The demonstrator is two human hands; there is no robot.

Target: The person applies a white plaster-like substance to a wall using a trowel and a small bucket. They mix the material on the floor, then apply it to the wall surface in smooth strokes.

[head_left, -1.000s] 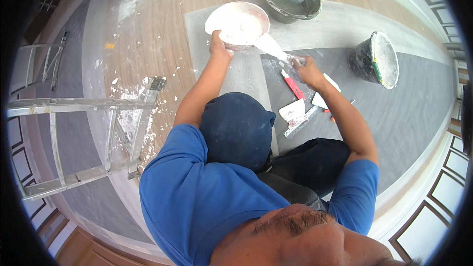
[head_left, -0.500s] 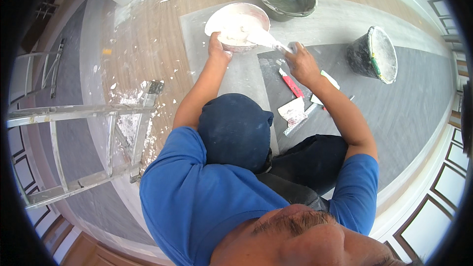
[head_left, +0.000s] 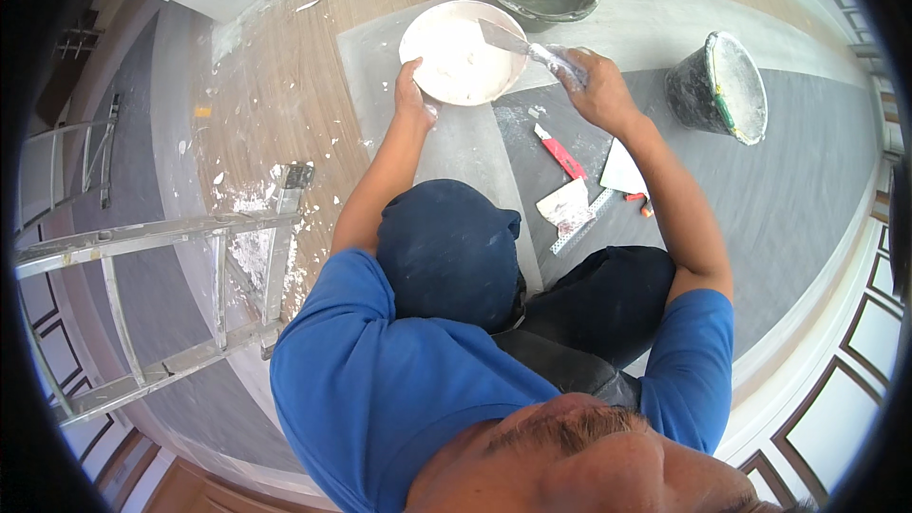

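While the left hand (head_left: 412, 100) clasps the bowl (head_left: 471, 102), the right hand (head_left: 606, 90) grips a scraper (head_left: 503, 38) over the bowl's right rim.

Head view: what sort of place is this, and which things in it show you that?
Probably an indoor room under renovation: a metal ladder stands at left, white flakes litter the wood-look floor, and the right hand holds a putty knife over a bowl of white paste.

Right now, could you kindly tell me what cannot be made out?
All in the head view:
- Left hand: most fingers, hidden by the bowl.
- Scraper: part of its grip, covered by the right hand.
- White blade: one side, hidden by the right forearm.
- Ladder: cut off by dark rim.
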